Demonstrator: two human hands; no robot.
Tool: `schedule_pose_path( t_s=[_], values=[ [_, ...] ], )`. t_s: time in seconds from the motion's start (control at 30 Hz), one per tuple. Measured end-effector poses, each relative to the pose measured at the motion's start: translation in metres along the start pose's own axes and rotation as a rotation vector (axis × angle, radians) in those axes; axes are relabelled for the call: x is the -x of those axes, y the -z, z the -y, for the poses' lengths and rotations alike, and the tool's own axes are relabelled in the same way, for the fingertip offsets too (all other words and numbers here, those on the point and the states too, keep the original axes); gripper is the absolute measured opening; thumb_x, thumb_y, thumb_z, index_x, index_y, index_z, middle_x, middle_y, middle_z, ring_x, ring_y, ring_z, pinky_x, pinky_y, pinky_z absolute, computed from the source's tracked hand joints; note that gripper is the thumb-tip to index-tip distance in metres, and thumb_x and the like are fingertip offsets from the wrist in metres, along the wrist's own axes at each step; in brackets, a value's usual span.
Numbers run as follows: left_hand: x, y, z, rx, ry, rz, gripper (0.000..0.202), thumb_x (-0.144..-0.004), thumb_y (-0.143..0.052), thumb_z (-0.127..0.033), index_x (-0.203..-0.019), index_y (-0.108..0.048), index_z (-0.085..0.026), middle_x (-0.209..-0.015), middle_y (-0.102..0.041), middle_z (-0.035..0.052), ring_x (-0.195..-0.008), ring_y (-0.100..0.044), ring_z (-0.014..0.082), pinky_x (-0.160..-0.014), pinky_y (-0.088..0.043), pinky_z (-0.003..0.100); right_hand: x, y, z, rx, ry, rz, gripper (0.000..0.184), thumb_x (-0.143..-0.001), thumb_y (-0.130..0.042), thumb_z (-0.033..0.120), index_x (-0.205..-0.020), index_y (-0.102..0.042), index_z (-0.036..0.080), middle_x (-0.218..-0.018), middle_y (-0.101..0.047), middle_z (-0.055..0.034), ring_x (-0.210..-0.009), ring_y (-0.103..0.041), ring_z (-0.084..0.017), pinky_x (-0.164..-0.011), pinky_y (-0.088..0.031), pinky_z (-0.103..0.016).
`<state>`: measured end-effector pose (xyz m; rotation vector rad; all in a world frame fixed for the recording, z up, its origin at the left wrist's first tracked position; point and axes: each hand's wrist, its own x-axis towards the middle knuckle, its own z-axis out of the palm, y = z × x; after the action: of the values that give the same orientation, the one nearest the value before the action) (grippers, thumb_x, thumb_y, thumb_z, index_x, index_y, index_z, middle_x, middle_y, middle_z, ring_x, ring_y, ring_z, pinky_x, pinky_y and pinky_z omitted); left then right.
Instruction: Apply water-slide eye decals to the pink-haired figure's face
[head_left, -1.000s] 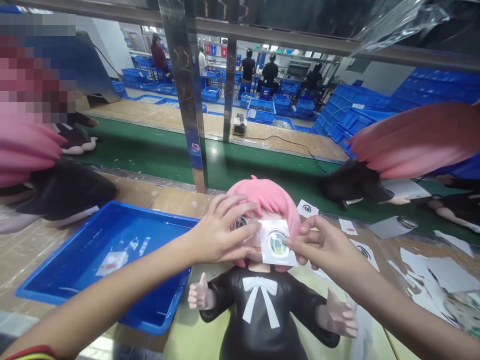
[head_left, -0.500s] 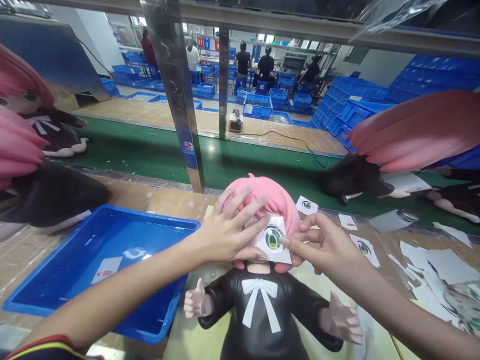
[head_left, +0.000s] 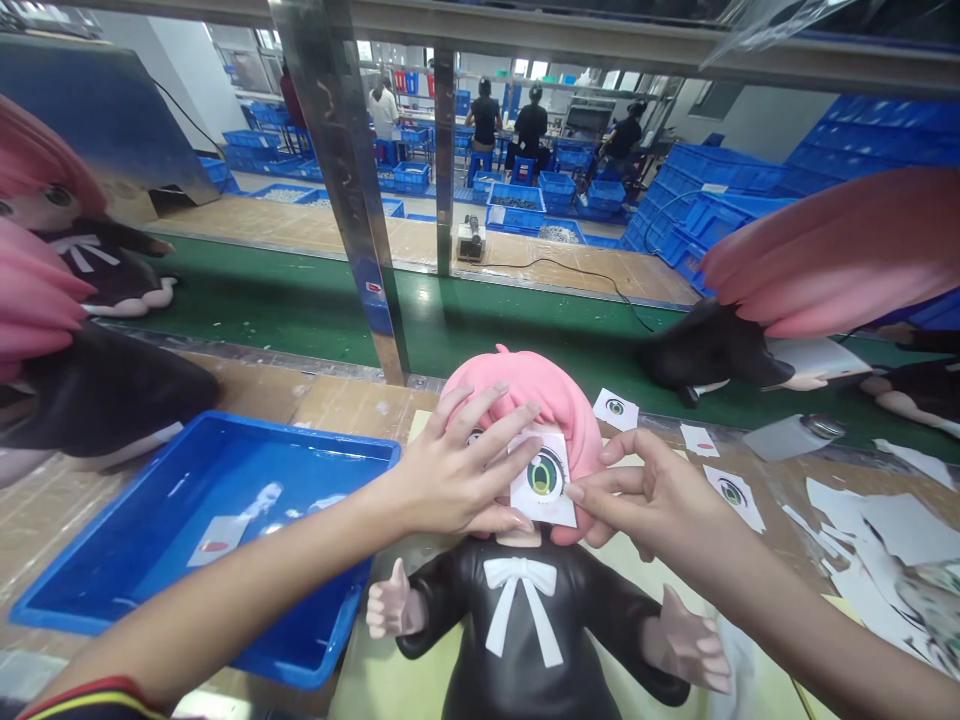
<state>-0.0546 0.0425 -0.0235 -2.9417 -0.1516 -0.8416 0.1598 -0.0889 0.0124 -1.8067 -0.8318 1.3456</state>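
A large doll figure [head_left: 517, 640] with pink hair, a black dress and a white bow lies in front of me, face up. Over one side of its face is a square white eye decal [head_left: 541, 478] printed with a green eye. My left hand [head_left: 469, 465] rests spread across the hair and face, its fingertips on the decal's left part; the fingers are open. At the decal's right edge, my right hand [head_left: 637, 490] pinches with thumb and forefinger. The doll's other eye is mostly hidden behind my left hand.
To the left stands a blue tray [head_left: 217, 430] holding liquid and a small decal piece [head_left: 217, 540]. More eye decals [head_left: 616, 408], a bottle [head_left: 795, 437] and paper scraps [head_left: 862, 520] lie right. Other pink-haired dolls [head_left: 832, 250] flank a green belt [head_left: 300, 300]; people sit beyond.
The eye decal has shifted slightly left and straightened on the doll's face. My right fingertips stay at its right edge, and my left hand has hardly moved.
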Motion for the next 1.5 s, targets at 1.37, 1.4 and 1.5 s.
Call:
schedule_pose_path(
  t_s=[1.37,1.4,1.5],
  values=[
    [-0.005,0.001,-0.005,-0.175,-0.124,-0.122,0.069,-0.1,-0.038,-0.067,-0.122,-0.069,-0.009,-0.13,-0.065,0.0215,-0.132,-0.046,0.0402,-0.111,-0.038,0.052,0.011,0.064,0.005,0.456,-0.037,0.422,0.037,-0.081,-0.073,0.055,-0.101,-0.062,0.024,-0.08,-0.069,0.0005,-0.071,-0.057,-0.014,-0.062,-0.037,-0.025],
    [-0.004,0.001,-0.004,-0.167,-0.131,-0.13,0.067,-0.1,-0.039,-0.065,-0.121,-0.069,-0.009,-0.129,-0.065,0.0217,-0.132,-0.046,0.0403,-0.11,-0.039,0.053,0.012,0.071,0.006,0.442,-0.021,0.438,0.038,-0.082,-0.073,0.056,-0.1,-0.064,0.024,-0.08,-0.069,-0.0005,-0.073,-0.058,-0.014,-0.063,-0.039,-0.025],
    [0.0,0.001,-0.004,-0.155,-0.137,-0.13,0.059,-0.103,-0.038,-0.057,-0.122,-0.067,-0.01,-0.13,-0.063,0.0225,-0.134,-0.046,0.0408,-0.11,-0.04,0.055,0.018,0.103,0.007,0.331,0.022,0.346,0.045,-0.077,-0.077,0.063,-0.097,-0.068,0.023,-0.078,-0.066,-0.0026,-0.07,-0.057,-0.014,-0.061,-0.041,-0.025]
  ],
)
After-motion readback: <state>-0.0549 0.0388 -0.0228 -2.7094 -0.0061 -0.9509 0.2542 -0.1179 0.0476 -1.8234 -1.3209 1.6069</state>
